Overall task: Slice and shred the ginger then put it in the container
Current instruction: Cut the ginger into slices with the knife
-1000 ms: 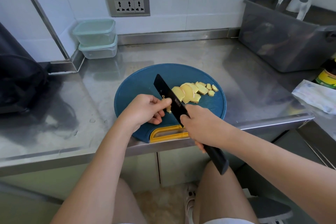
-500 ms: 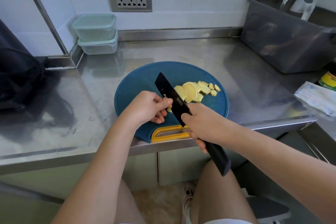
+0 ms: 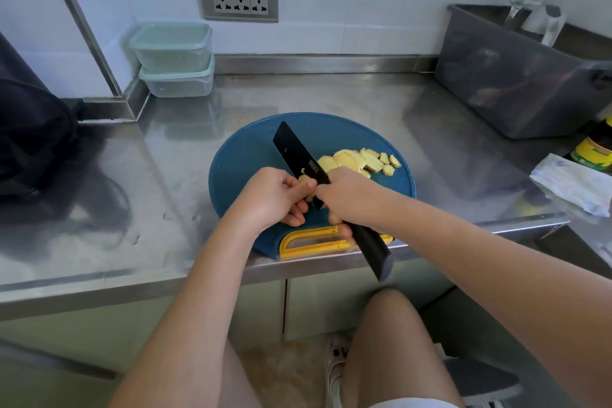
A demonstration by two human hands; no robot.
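A round blue cutting board [image 3: 251, 156] with a yellow handle lies at the counter's front edge. Several pale yellow ginger slices [image 3: 359, 161] are fanned out on its right half. My left hand [image 3: 271, 197] pinches a small remaining ginger piece [image 3: 306, 180] against the board, mostly hidden by my fingers. My right hand [image 3: 346, 199] grips the handle of a black knife [image 3: 299, 156], whose blade angles up-left and stands against the ginger piece. Two stacked clear containers [image 3: 174, 58] with pale green lids sit in the back left corner.
A grey plastic bin [image 3: 516, 79] stands at the back right. A dark bottle with a yellow label [image 3: 594, 151] and a white packet [image 3: 573, 184] lie at the right edge. A dark bag [image 3: 29, 129] sits left. A wall socket [image 3: 238, 0] is behind.
The knife and both hands have stayed in nearly the same place on the board, the blade against the ginger piece. The camera has shifted slightly.
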